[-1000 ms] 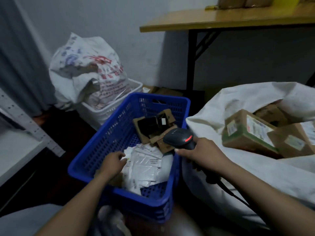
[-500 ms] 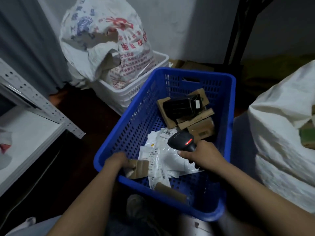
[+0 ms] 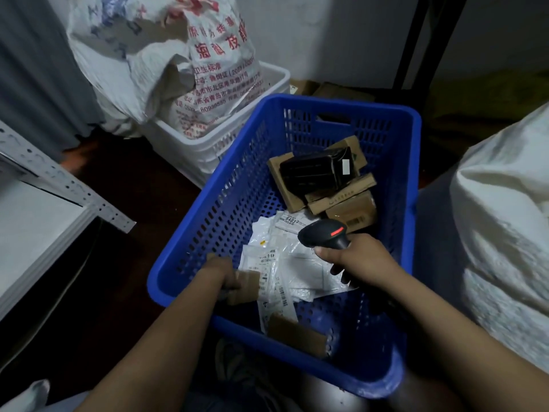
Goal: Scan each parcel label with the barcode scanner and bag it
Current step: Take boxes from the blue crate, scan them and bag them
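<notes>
Sorting room, on my head feed: the white sack (image 3: 505, 233), which I take to be the bag, bulges at three o'clock. It is half out of view now that the camera has swung left and down over the past second. The blue crate (image 3: 297, 104) fills the centre. Behind it, at eleven o'clock, a printed sack (image 3: 166, 55) slumps in a white basket (image 3: 267, 81). Inside the crate, a black-wrapped parcel (image 3: 315, 173) lies on brown cartons at the one o'clock end, with white mailers (image 3: 297, 263) spread across the middle. My right hand (image 3: 356, 257) is wrapped round the handle of the barcode scanner (image 3: 323, 236). Its red light is glowing, and it has moved in from the crate's rim to above the mailers. My left hand (image 3: 221, 272) was reaching among the mailers a second ago. Its fingers now curl round a small brown parcel (image 3: 245, 285) at the crate's eight o'clock corner, just beside the mailers. I judge the pick made and the scan next, though no label on that parcel shows yet.
</notes>
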